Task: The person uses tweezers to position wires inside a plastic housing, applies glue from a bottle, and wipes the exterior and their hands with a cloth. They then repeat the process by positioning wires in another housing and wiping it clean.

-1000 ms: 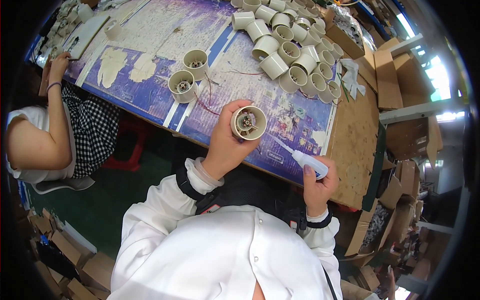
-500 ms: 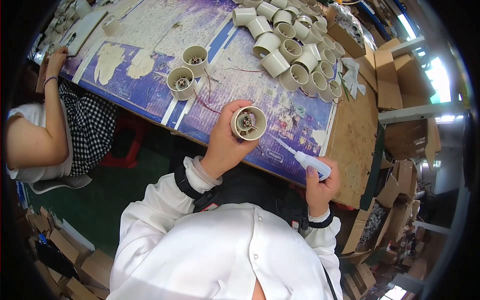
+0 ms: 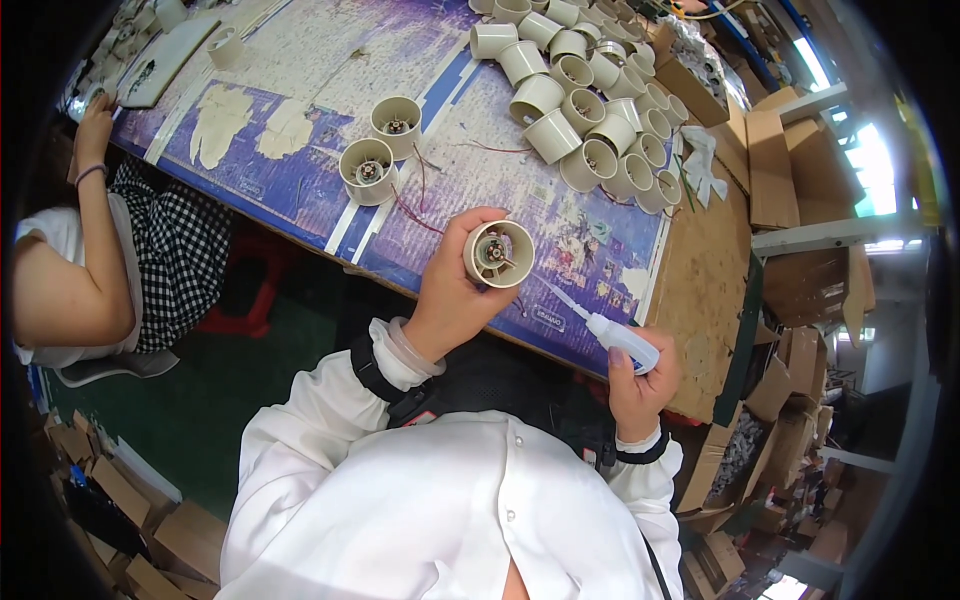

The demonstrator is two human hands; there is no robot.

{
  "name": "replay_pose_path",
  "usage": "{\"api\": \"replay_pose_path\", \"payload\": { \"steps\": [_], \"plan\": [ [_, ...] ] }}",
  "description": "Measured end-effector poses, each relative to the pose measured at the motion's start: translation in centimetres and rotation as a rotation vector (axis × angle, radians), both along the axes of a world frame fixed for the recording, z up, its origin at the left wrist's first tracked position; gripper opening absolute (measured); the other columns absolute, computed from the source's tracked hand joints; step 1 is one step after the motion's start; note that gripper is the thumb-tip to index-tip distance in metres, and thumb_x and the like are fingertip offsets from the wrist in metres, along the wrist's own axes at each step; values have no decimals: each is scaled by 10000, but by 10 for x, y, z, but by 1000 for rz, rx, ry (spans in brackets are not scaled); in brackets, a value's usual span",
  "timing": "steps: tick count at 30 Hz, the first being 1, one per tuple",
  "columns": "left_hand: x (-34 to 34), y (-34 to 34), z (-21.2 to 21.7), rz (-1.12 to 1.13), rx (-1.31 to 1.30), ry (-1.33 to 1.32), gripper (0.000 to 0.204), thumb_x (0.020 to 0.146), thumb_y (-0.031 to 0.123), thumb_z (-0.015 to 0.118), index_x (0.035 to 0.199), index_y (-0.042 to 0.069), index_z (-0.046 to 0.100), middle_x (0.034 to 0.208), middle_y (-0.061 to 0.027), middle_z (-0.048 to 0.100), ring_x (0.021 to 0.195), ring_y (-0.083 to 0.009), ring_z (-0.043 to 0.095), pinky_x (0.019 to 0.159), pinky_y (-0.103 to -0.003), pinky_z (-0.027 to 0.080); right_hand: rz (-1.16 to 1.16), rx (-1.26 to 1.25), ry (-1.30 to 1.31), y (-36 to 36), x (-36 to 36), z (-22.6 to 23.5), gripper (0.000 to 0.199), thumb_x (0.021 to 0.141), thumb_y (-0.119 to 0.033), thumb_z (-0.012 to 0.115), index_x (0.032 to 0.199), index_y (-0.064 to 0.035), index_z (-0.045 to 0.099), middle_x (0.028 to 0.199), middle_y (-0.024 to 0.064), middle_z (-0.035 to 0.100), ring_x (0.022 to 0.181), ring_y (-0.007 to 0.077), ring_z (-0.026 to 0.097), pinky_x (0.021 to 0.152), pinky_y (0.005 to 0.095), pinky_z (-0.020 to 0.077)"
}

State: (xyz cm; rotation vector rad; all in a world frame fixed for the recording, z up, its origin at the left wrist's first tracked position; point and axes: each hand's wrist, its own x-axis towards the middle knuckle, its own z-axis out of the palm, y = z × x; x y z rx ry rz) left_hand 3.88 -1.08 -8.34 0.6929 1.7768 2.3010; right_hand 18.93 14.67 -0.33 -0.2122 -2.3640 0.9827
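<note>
My left hand (image 3: 453, 285) is wrapped round a cream plastic cup-shaped housing (image 3: 521, 243), its open top facing me. Inside it sits a small round motor-like part (image 3: 493, 252). Between the thumb and fingers of my right hand (image 3: 641, 385) is a white squeeze bottle (image 3: 632, 349) with a long thin nozzle (image 3: 567, 299). The nozzle points up and left toward the housing, its tip a little apart from the rim. Two similar housings (image 3: 367, 172) with parts inside stand upright on the table to the left, with thin red wires (image 3: 413, 211) trailing from them.
The table (image 3: 290, 205) has a worn purple-and-white covering. Many cream housings (image 3: 553, 136) lie heaped at the far right, beside a white glove (image 3: 703, 165). Another person's arm (image 3: 95, 210) reaches onto the table at the left. Cardboard boxes (image 3: 790, 190) are stacked on the right.
My hands hold the same things in almost the same place. The view has shifted slightly. At the left, the other person's hand has moved a little farther up and left.
</note>
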Motion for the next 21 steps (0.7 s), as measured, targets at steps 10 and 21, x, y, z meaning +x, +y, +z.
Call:
{"api": "replay_pose_path", "payload": {
  "steps": [10,21],
  "plan": [
    [-1,-3,5,-16,37,-47,598,708,-69,687,1224,58,415,1139,-77,568,1062,-161,561,912,-287,454,31,65,10,-4,-5,9,184,780,-89,710,909,-28,594,723,69,566,611,166,517,557,259,393],
    [-3,-6,3,-9,81,-71,589,713,-81,675,1217,54,402,1148,-93,575,1077,-174,556,930,-302,446,62,119,-91,-9,-8,21,146,837,-91,626,938,-17,552,759,53,541,653,116,493,601,238,389]
  ]
}}
